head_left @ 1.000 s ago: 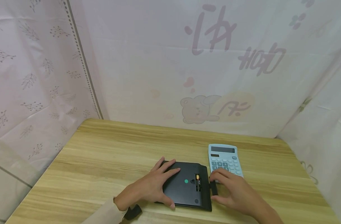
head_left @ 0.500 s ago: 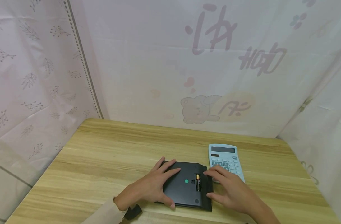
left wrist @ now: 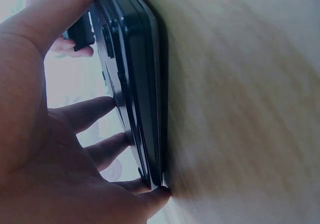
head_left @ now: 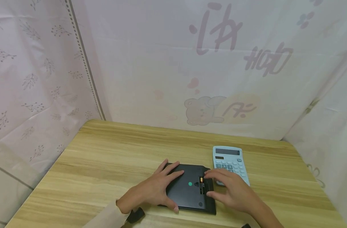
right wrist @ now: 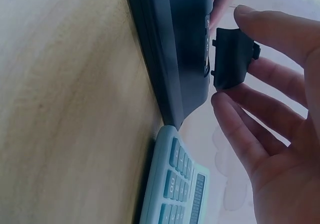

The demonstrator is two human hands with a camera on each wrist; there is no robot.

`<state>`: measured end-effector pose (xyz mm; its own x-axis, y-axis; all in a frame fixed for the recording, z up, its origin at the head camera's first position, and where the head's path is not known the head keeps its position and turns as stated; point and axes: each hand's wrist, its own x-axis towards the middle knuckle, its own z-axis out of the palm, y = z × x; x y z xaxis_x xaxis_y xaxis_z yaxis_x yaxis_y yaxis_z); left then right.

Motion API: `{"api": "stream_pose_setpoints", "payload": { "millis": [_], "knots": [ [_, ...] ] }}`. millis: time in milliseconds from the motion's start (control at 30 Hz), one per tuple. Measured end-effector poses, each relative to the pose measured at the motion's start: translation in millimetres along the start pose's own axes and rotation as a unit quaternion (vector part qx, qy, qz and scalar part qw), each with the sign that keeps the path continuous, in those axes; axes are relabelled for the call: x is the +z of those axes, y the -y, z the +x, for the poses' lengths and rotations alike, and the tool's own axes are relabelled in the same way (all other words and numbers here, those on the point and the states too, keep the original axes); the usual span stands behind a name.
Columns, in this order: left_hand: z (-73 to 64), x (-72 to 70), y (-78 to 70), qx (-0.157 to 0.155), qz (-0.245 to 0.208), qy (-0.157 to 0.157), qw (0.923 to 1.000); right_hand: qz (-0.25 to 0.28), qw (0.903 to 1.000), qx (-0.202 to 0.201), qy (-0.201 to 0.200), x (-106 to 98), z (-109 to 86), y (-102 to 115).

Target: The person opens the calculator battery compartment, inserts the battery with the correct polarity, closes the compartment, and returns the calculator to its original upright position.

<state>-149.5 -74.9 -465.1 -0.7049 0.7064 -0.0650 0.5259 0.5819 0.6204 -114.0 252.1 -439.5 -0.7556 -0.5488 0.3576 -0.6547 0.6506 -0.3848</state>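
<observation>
A flat black device (head_left: 183,190) lies back side up on the table, its kind not shown. An AA-type battery (head_left: 201,186) sits in its uncovered slot at the right. My left hand (head_left: 154,190) rests across the device with spread, nearly straight fingers; in the left wrist view several fingertips touch its back. Pinched at its edges between the thumb and fingers of my right hand (head_left: 233,191) is a small black battery cover (right wrist: 232,59) with tabs. In the right wrist view the cover is tilted and apart from the device, close beside the slot.
A light blue calculator (head_left: 227,153) lies face up just behind my right hand, close to the device's right edge. The wooden table (head_left: 127,142) ends at a pale printed curtain (head_left: 150,63). Black wrist gear (head_left: 135,216) shows at my left wrist.
My right hand has moved left with the battery cover, from beside the device to over its right end near the battery slot. My left hand has stayed in place.
</observation>
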Motion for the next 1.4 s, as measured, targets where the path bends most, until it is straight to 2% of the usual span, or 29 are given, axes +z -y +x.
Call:
{"api": "stream_pose_setpoints", "payload": {
  "millis": [333, 600, 1000, 1233, 1400],
  "knots": [
    [0.2, -0.2, -0.1, 0.000, 0.005, 0.000, 1.0000, 0.068, 0.9977, -0.006, -0.003, 2.7, 0.4, -3.1],
    [0.2, 0.7, 0.6, 0.001, 0.006, -0.001, 1.0000, 0.077, 0.9970, -0.006, -0.004, 3.1, 0.2, -4.8],
    [0.3, 0.3, 0.3, 0.000, 0.004, 0.000, 1.0000, 0.052, 0.9986, 0.006, 0.003, 4.9, 1.4, -3.8],
    [0.6, 0.3, 0.7, 0.001, 0.007, 0.001, 1.0000, 0.008, 0.9999, 0.006, 0.013, 6.1, 3.0, -1.2],
    [-0.1, 0.0, 0.5, 0.004, 0.007, 0.000, 1.0000, -0.003, 0.9998, 0.007, 0.016, 10.1, 2.7, 1.9]
  ]
}}
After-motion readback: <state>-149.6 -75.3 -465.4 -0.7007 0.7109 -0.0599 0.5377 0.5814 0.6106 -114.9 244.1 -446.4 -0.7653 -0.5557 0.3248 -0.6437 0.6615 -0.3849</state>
